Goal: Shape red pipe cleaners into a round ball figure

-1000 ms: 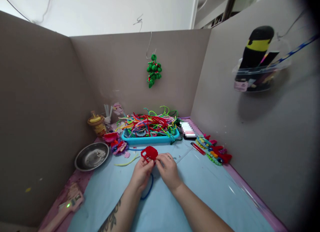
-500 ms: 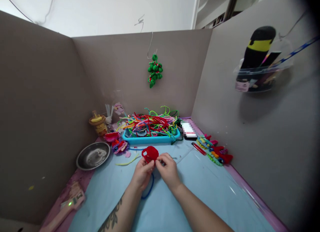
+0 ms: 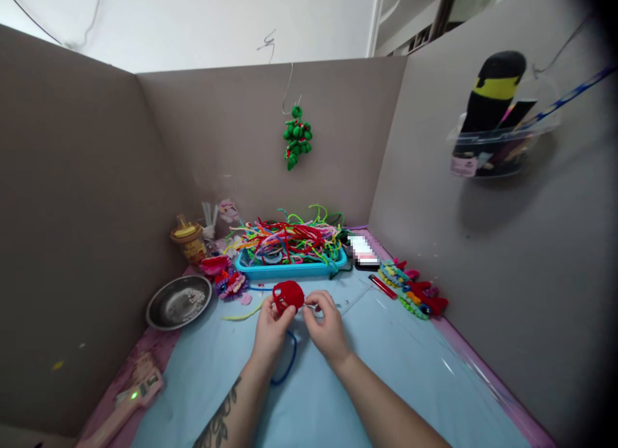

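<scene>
My left hand is closed on a small rounded piece of red yarn work, with a loop or gap at its left side. The piece is held above the blue-covered table. My right hand pinches a thin, pale metallic tool at the right edge of the red piece. Fingers hide most of this tool, so its exact kind is unclear. Below the hands, a blue cord curves across the table cover, partly hidden by my left wrist.
A blue tray heaped with colourful yarn strands stands behind my hands. A metal bowl and a pink glue gun lie left. Right are a phone, a red cutter and colourful yarn fish. Grey panels surround the table.
My right hand has drawn slightly apart from the red piece, and the thin tool now shows between them. The red piece has shifted a little left with my left hand.
</scene>
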{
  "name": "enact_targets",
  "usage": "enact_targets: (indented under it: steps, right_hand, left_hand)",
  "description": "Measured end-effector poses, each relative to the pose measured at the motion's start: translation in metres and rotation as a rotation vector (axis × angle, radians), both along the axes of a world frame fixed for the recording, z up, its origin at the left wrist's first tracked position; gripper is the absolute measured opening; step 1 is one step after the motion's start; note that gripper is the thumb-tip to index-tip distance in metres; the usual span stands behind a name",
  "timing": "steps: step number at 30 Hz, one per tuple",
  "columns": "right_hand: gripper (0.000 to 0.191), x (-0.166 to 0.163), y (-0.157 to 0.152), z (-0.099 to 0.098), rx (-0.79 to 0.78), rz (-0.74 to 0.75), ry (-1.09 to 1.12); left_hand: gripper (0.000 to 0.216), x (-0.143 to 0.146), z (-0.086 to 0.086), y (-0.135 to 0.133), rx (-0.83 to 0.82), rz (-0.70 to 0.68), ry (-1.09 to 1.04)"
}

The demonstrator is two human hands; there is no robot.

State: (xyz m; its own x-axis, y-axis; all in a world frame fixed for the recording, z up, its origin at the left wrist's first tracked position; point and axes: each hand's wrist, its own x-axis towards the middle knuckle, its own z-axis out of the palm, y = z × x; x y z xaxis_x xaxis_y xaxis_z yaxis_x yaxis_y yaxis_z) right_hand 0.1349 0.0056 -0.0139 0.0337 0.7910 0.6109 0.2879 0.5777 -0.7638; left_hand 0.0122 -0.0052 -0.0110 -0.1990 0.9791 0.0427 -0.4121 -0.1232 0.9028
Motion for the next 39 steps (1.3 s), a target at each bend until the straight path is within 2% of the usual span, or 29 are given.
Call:
enact_targets:
  steps: [5, 11, 15, 21, 27, 33, 39]
  right_hand:
    - [0.015, 0.003, -0.006, 0.007, 0.129, -0.026, -0.169]
    - [0.027, -0.001, -0.011, 0.008, 0.222, -0.057, -0.359]
    - [0.025, -0.004, -0.011, 0.006, 0.180, -0.093, -0.400]
    - [0.024, -0.008, -0.005, -0.003, 0.075, -0.082, -0.337]
    - [0.020, -0.010, -0.007, 0.000, 0.083, -0.137, -0.358]
    - [0.017, -0.013, -0.009, 0.001, 0.104, -0.185, -0.423]
    - [0.016, -0.014, -0.009, 0.000, 0.069, -0.204, -0.464]
  left_hand:
    - [0.038, 0.003, -0.004, -0.004, 0.054, -0.020, 0.084]
    - [0.061, 0.003, -0.013, -0.010, 0.053, -0.008, 0.288]
    - [0.066, 0.002, -0.015, -0.011, 0.042, -0.007, 0.368]
    - [0.068, 0.003, -0.016, -0.011, 0.092, -0.050, 0.573]
    - [0.066, 0.002, -0.017, -0.011, 0.088, -0.060, 0.802]
    - [0.075, 0.006, -0.020, -0.010, 0.048, -0.063, 0.782]
    - [0.074, 0.007, -0.020, -0.010, 0.008, -0.048, 0.808]
